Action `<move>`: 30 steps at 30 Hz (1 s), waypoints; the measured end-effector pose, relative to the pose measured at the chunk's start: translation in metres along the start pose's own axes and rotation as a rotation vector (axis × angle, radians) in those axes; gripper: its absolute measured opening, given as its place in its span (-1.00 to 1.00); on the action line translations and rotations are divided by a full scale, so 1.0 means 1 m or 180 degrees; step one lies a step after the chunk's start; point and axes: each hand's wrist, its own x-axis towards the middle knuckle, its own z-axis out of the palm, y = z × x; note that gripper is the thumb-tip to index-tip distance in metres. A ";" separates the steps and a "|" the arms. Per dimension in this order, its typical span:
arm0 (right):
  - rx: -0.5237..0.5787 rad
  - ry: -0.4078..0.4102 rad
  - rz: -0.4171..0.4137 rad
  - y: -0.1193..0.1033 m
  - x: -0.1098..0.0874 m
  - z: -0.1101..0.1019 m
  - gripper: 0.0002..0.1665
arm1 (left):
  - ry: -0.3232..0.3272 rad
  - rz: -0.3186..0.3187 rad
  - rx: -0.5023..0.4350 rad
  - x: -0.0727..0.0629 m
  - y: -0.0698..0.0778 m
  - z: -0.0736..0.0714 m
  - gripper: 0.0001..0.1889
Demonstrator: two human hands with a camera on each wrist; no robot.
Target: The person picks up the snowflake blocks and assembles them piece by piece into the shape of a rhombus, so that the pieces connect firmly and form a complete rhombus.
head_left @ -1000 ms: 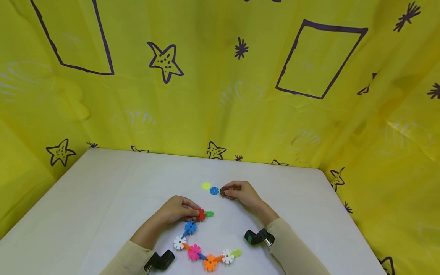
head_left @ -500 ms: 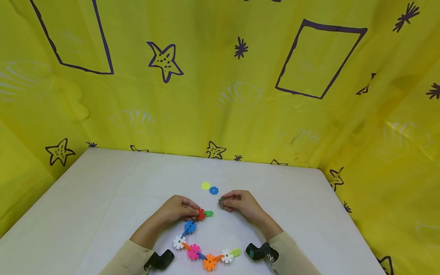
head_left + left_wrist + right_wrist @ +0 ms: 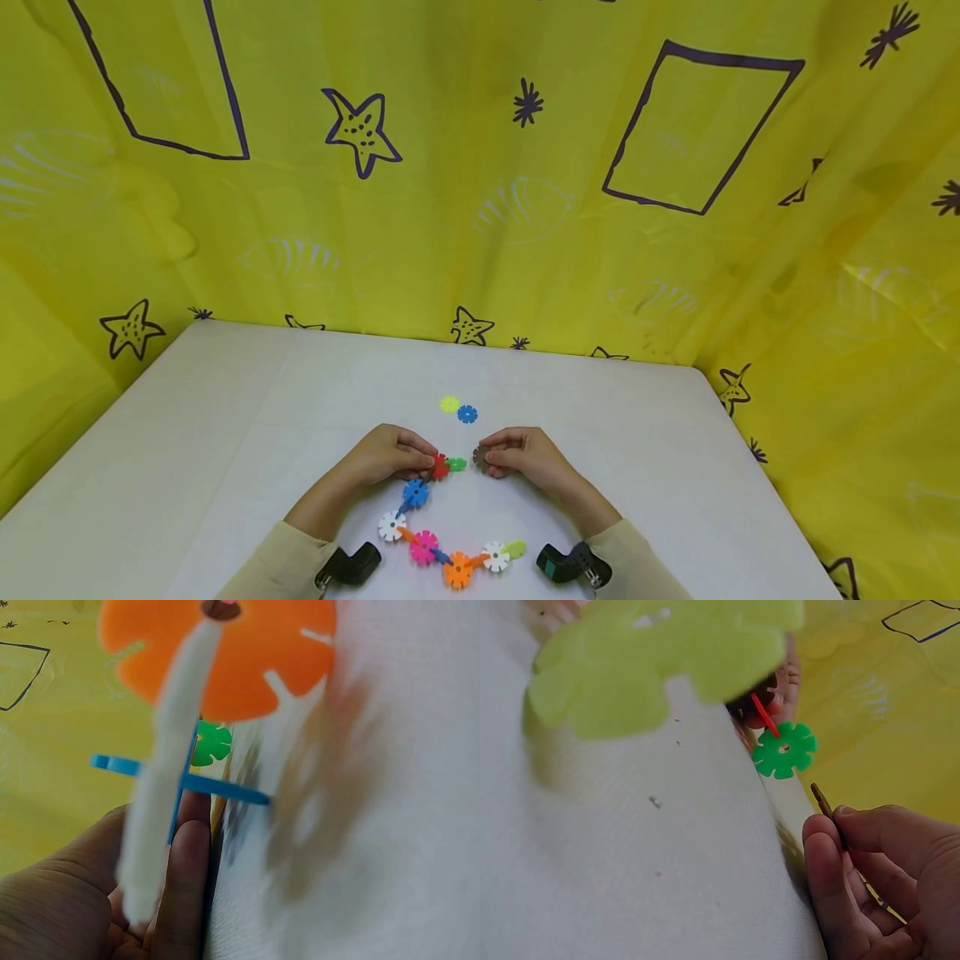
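Note:
A chain of notched plastic discs curves over the white table, with blue (image 3: 416,493), white (image 3: 392,527), pink (image 3: 423,547) and orange (image 3: 458,571) pieces slotted into one another. At its upper end my left hand (image 3: 386,457) pinches the red disc (image 3: 441,466), which has a green disc (image 3: 784,751) joined to its right side. Just right of the green piece, my right hand (image 3: 528,454) holds a brown disc (image 3: 481,457) between thumb and fingers. In the right wrist view that brown disc stands edge-on, apart from the green one.
Beyond the hands, a loose yellow disc (image 3: 450,404) and a loose blue disc (image 3: 467,414) lie on the table (image 3: 300,383). The chain's other end has a yellow-green disc (image 3: 514,549) near my right wrist. A yellow curtain (image 3: 450,208) hangs behind and at the sides.
My right hand has carried the brown disc from beside the loose blue disc toward me, close to the green disc. My left hand has stayed in place on the red disc.

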 end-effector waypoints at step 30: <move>0.0000 -0.0098 -0.0031 -0.003 -0.003 0.012 -0.65 | 0.0014 0.0005 0.0086 0.003 -0.002 0.001 -0.73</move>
